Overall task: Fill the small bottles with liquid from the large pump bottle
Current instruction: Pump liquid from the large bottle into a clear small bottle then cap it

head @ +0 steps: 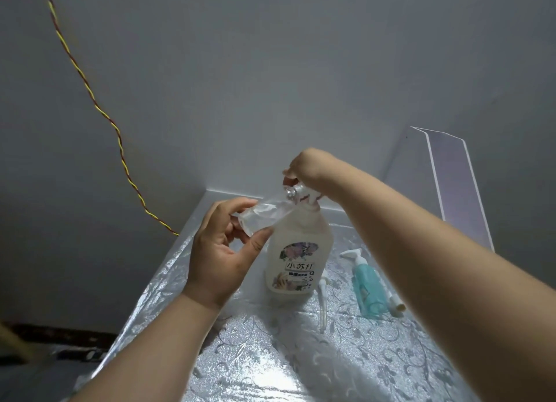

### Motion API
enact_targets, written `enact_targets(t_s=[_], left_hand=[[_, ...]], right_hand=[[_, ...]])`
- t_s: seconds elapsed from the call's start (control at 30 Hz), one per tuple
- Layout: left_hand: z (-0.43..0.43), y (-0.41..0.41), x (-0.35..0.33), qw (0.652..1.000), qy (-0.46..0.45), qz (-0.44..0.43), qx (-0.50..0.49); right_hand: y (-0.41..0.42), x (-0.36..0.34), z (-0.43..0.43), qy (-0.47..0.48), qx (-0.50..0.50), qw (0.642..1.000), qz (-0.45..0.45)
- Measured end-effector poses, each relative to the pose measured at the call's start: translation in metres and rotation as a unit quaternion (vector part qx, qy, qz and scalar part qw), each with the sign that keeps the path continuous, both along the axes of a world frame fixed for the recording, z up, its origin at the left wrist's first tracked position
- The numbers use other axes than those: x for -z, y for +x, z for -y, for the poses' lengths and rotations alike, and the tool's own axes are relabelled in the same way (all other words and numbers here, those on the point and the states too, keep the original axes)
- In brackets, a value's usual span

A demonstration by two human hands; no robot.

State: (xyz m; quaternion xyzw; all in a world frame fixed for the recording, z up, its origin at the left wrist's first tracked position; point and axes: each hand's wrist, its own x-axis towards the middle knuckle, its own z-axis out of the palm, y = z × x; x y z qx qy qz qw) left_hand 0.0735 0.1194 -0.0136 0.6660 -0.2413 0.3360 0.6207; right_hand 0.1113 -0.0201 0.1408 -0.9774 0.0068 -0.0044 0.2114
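A twisted wire [90,94] hangs down the wall at far left to the counter [301,356] edge. Next comes the left hand [219,251], raised above the counter; its fingers [240,206] and thumb pinch the base end of a clear small bottle [264,218]. That bottle is in the air, not on the counter. Its long axis runs from the base at lower left up to the mouth at upper right, nearer level than upright, and the mouth points at the top of the pump bottle [298,257]. The pump bottle stands upright on the counter, label facing the camera and pump at the top. The right hand [307,167] comes down on it from above with its fingers curled over the pump head [311,196], which they mostly hide. This looks like the filling of the clear bottle, at or near a pump stroke. How much liquid it holds I cannot tell; it looks nearly empty, so most of this fill seems left. To the right, a loose pump [322,299] lies beside the pump bottle's foot, probably the clear bottle's own and yet to be fitted. Further right a blue bottle [368,290] lies on its side with its cap on, top pointing away from the camera; whether it is filled I cannot tell. A clear panel [451,185] stands at far right.
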Motion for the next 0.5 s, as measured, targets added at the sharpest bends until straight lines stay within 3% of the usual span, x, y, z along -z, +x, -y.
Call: enact_targets(t_s=[0.3,0.5], left_hand=[[-0.002,0.001,0.0,1.0,0.015,0.015,-0.016],[0.0,0.0,-0.001,1.0,0.008,0.013,-0.004]], right_hand=[[0.009,0.017,0.007,-0.039,0.009,0.999,-0.016],[0.0,0.003,0.007,0.016,-0.006,0.999,0.031]])
